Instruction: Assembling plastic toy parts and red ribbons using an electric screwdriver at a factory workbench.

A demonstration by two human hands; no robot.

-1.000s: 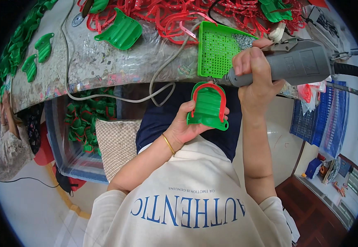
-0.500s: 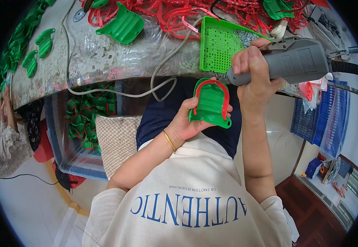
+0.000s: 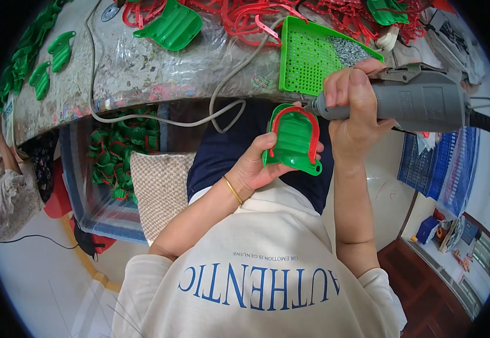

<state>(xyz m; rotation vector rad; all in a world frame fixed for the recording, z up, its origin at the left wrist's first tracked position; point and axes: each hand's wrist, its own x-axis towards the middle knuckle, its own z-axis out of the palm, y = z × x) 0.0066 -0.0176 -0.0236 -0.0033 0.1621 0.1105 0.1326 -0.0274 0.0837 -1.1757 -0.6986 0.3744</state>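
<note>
My left hand (image 3: 259,158) is closed round a green ribbed plastic piece (image 3: 293,138), thumb on its left edge and fingers beneath. A red curved strip (image 3: 315,132) lies along the inside of its rounded end. My right hand (image 3: 355,104) grips a grey electric screwdriver (image 3: 420,101), pointed left. Its tip meets the upper right of the rounded end, by the red strip; the exact contact is too small to make out. Just beyond the tip stands a green perforated tray (image 3: 310,59) with small metal screws (image 3: 349,50) heaped at its right.
Red straps (image 3: 245,17) and loose green pieces (image 3: 169,25) lie on the plastic-covered table (image 3: 160,73). A grey cable (image 3: 211,112) loops over its front edge. Finished-looking green and red pieces (image 3: 121,152) fill a bin at left. Another person's arm (image 3: 2,146) shows at far left.
The screwdriver and my right hand have shifted slightly right and down in the picture. The tray and table things also shift a little, as the view moves. Both grips stay the same.
</note>
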